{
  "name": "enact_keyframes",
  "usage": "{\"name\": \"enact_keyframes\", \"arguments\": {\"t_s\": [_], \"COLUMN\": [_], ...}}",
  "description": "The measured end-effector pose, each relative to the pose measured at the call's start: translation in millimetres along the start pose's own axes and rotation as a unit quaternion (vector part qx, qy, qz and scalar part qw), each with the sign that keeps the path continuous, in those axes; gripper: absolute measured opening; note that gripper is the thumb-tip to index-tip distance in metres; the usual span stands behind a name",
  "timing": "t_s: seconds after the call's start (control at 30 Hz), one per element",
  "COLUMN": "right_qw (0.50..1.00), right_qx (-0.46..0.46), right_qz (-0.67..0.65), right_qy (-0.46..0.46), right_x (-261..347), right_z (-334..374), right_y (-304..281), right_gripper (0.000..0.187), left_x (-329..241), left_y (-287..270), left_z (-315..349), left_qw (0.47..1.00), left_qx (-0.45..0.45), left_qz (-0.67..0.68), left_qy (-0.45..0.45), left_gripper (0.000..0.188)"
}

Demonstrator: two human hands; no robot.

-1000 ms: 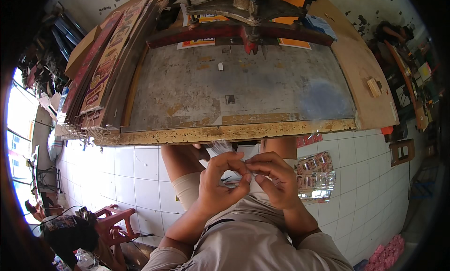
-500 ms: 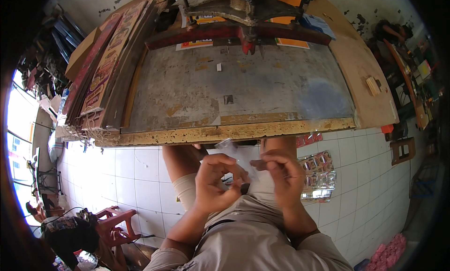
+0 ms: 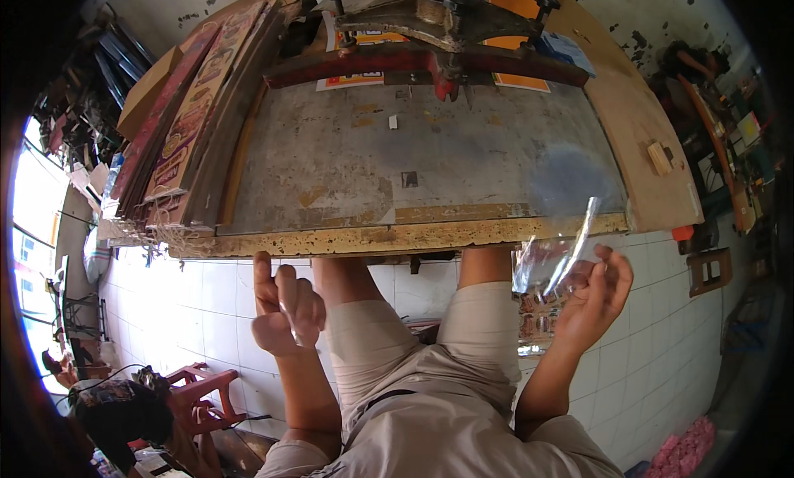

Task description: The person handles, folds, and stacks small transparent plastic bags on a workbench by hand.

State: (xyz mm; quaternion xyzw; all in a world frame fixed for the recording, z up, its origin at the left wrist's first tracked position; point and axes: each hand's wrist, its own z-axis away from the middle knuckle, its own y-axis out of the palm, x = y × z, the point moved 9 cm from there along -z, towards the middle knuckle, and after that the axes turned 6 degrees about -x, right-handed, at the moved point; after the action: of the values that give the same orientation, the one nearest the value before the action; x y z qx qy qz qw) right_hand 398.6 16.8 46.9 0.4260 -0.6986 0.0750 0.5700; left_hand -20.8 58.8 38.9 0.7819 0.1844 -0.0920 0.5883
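A clear, shiny plastic sheet or bag (image 3: 552, 267) hangs by the table's front right corner, its edges catching the light. My right hand (image 3: 594, 300) pinches it with thumb and fingers at its right side. On the other side, my left hand (image 3: 288, 308) is closed just below the table's front edge (image 3: 347, 242), with the index finger raised. A thin, pale, glossy strip shows between its fingers; what it is I cannot make out. Between the two hands lies my lap in beige shorts (image 3: 372, 333).
A heavy metal press with a red bar (image 3: 356, 66) crosses the back of the worn grey tabletop (image 3: 331, 160). Long printed boards (image 3: 198, 106) are stacked at left. A small wooden block (image 3: 659, 158) lies at right. Printed clear packs (image 3: 533, 321) are on the tiled floor; another person sits lower left.
My hands have moved apart from above my lap. The right has carried the clear plastic up and right to the table corner; the left has gone left and closed.
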Motion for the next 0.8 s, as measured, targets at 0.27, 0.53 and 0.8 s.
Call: {"name": "enact_keyframes", "arguments": {"t_s": [0.27,0.53,0.8], "right_qw": [0.851,0.857,0.892], "right_qx": [0.409,0.426,0.346], "right_qz": [0.205,0.159,0.201], "right_qy": [-0.257,-0.243,-0.212], "right_x": [42.4,35.1,44.3], "right_z": [100.1,113.7,67.9], "right_y": [103.6,107.7,99.2], "right_gripper": [0.032,0.044,0.027], "left_x": [88.2,102.2,95.9], "left_y": [47.1,56.5,68.4], "left_z": [27.1,29.9,27.1], "left_qw": [0.942,0.892,0.843], "left_qx": [0.114,0.110,0.132], "left_qz": [-0.294,-0.433,-0.520], "left_qy": [-0.118,-0.071,0.040], "left_gripper": [0.049,0.047,0.049]}}
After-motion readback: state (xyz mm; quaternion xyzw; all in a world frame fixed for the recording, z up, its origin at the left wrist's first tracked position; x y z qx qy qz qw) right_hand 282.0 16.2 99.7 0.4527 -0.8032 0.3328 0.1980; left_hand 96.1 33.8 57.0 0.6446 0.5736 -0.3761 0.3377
